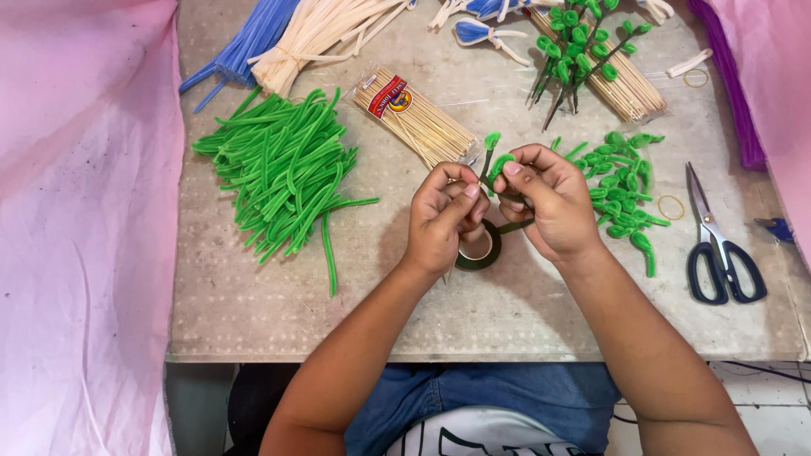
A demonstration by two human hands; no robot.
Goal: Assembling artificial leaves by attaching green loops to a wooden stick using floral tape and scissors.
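My left hand (443, 218) and my right hand (547, 198) meet above the table's middle, both pinching a thin dark green stem with two green pipe-cleaner leaves (493, 152) at its top. A strip of dark green tape runs from my right fingers down to a tape roll (481, 252) lying under my left hand. A heap of looped green pipe-cleaner leaves (623, 186) lies just right of my right hand.
Straight green pipe cleaners (283, 173) are piled at left. A bag of wooden skewers (412, 116) lies behind my hands. Finished leafy stems (574, 46) rest on skewers at back. Scissors (716, 245) lie at right. Blue and cream pipe cleaners (287, 34) sit at back left.
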